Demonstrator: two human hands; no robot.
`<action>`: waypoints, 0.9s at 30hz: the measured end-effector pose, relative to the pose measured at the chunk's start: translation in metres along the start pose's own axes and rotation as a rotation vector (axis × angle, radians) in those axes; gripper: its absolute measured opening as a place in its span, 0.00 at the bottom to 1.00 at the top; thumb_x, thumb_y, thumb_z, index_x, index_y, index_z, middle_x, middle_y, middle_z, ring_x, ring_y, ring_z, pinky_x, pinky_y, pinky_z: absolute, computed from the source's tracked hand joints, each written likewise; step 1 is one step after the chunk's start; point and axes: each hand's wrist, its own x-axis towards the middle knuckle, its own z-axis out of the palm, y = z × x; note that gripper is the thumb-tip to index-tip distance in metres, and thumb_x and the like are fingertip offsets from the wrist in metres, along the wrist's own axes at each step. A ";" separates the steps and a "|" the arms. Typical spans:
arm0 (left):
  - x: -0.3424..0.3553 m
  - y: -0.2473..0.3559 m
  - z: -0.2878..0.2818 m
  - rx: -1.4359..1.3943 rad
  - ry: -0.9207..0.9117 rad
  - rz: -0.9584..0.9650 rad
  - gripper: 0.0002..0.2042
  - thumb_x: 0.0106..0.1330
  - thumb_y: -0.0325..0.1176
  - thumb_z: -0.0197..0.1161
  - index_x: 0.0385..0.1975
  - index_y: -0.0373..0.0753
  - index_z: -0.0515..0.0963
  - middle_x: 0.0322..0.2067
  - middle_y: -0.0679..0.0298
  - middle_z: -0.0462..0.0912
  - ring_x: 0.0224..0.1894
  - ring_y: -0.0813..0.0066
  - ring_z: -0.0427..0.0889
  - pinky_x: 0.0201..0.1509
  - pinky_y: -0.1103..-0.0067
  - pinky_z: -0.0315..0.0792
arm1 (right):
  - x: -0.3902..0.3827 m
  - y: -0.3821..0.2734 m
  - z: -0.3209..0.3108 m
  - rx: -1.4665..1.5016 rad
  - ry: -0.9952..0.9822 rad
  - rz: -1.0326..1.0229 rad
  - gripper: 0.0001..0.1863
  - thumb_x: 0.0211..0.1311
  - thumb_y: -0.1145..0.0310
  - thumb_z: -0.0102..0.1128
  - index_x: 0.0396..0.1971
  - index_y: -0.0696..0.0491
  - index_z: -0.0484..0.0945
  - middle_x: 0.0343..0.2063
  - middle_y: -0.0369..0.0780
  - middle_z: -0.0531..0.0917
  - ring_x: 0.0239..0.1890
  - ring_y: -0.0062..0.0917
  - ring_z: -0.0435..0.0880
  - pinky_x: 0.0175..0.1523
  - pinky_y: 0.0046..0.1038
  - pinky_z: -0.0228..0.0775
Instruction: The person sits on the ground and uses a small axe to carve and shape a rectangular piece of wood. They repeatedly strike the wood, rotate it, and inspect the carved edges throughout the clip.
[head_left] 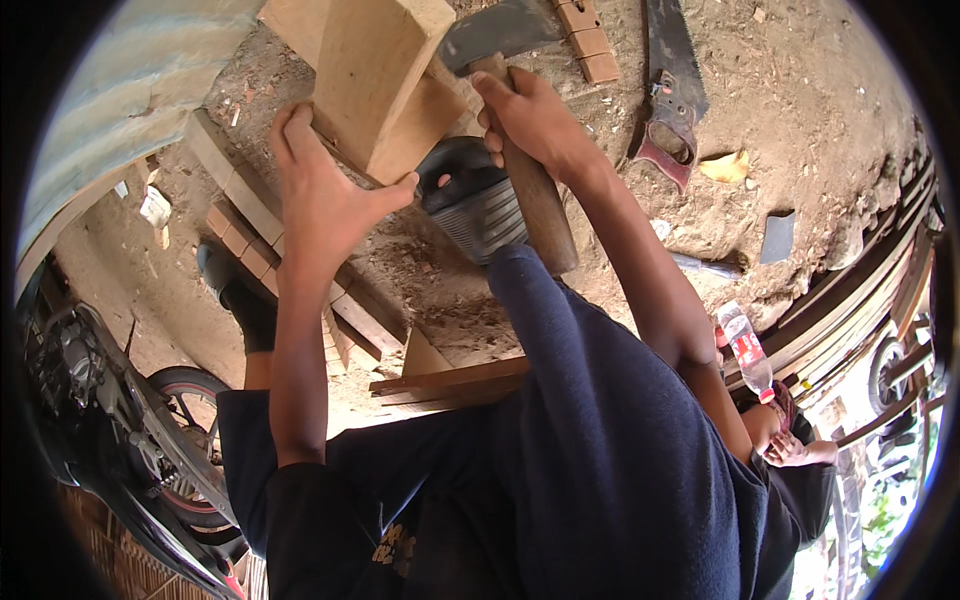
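My left hand (322,205) grips the lower corner of a pale wooden block (370,75), its thumb along the bottom edge. A flat wooden piece (425,120) sits against the block's underside. My right hand (535,115) is closed around a thick wooden handle (540,210), slanting down toward my knee. By the handle's upper end is a broad dark blade (505,32); I cannot tell whether the two are joined. Beneath the hands is a black shoe with a ribbed grey part (480,210).
A handsaw (672,115) lies on the dirt at right, near notched wooden pieces (588,40). Cut timbers (255,215) lie left. A motorcycle (150,430) stands lower left. Stacked planks (850,290), a plastic bottle (745,350) and another person (795,455) are at right.
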 end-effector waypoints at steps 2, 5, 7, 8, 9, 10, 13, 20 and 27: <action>-0.001 -0.003 0.002 0.019 0.012 0.020 0.51 0.40 0.39 0.82 0.63 0.28 0.56 0.60 0.47 0.60 0.65 0.47 0.63 0.67 0.61 0.64 | 0.001 -0.002 0.003 0.003 0.047 -0.021 0.19 0.74 0.57 0.53 0.40 0.62 0.71 0.21 0.35 0.75 0.18 0.19 0.75 0.22 0.27 0.71; 0.000 -0.001 0.001 0.022 0.022 0.047 0.51 0.39 0.38 0.82 0.62 0.28 0.56 0.59 0.47 0.61 0.64 0.48 0.64 0.66 0.61 0.65 | -0.002 -0.003 0.001 -0.140 -0.001 -0.029 0.18 0.74 0.57 0.52 0.39 0.61 0.71 0.21 0.36 0.74 0.18 0.19 0.76 0.22 0.27 0.70; 0.001 0.004 0.000 0.013 0.023 0.054 0.51 0.39 0.38 0.82 0.62 0.29 0.56 0.59 0.47 0.61 0.64 0.48 0.63 0.66 0.61 0.64 | -0.002 0.003 -0.004 -0.245 -0.144 -0.003 0.18 0.74 0.57 0.52 0.38 0.60 0.70 0.21 0.36 0.74 0.18 0.19 0.75 0.22 0.26 0.70; 0.000 0.006 -0.004 0.015 0.022 0.046 0.51 0.39 0.38 0.82 0.62 0.29 0.56 0.59 0.48 0.61 0.64 0.48 0.63 0.67 0.60 0.64 | -0.006 0.001 -0.003 -0.251 -0.163 0.015 0.18 0.74 0.57 0.52 0.37 0.60 0.70 0.21 0.35 0.74 0.18 0.20 0.75 0.22 0.26 0.71; -0.001 0.007 -0.005 0.018 0.022 0.038 0.51 0.39 0.38 0.82 0.62 0.29 0.56 0.59 0.48 0.61 0.64 0.48 0.63 0.67 0.60 0.64 | -0.008 0.000 -0.002 -0.217 -0.121 0.018 0.18 0.74 0.57 0.52 0.38 0.60 0.71 0.21 0.35 0.74 0.18 0.20 0.75 0.22 0.26 0.71; -0.002 0.006 -0.005 0.027 0.013 0.039 0.50 0.39 0.38 0.82 0.62 0.29 0.56 0.59 0.48 0.60 0.64 0.48 0.62 0.67 0.60 0.64 | -0.009 0.000 -0.002 -0.184 -0.079 0.022 0.18 0.74 0.57 0.52 0.39 0.60 0.71 0.21 0.35 0.74 0.18 0.20 0.75 0.23 0.26 0.72; -0.003 0.003 -0.004 0.048 0.015 0.047 0.50 0.40 0.38 0.82 0.62 0.30 0.56 0.60 0.47 0.60 0.65 0.48 0.62 0.67 0.60 0.63 | -0.007 -0.006 0.005 -0.092 0.028 0.008 0.19 0.74 0.56 0.53 0.41 0.61 0.71 0.21 0.36 0.74 0.18 0.20 0.76 0.23 0.26 0.71; 0.002 0.001 -0.001 0.061 0.014 0.078 0.51 0.38 0.40 0.82 0.61 0.27 0.56 0.60 0.43 0.58 0.63 0.43 0.63 0.65 0.58 0.66 | 0.000 -0.014 -0.014 -0.433 -0.211 -0.073 0.19 0.73 0.56 0.52 0.43 0.61 0.72 0.20 0.37 0.76 0.18 0.20 0.77 0.23 0.27 0.71; -0.001 -0.011 0.007 0.053 -0.002 0.032 0.53 0.37 0.40 0.83 0.61 0.26 0.54 0.61 0.39 0.57 0.64 0.40 0.63 0.65 0.57 0.66 | 0.005 -0.002 -0.002 -0.227 -0.015 -0.098 0.20 0.73 0.56 0.53 0.42 0.61 0.72 0.22 0.37 0.75 0.18 0.19 0.76 0.22 0.26 0.71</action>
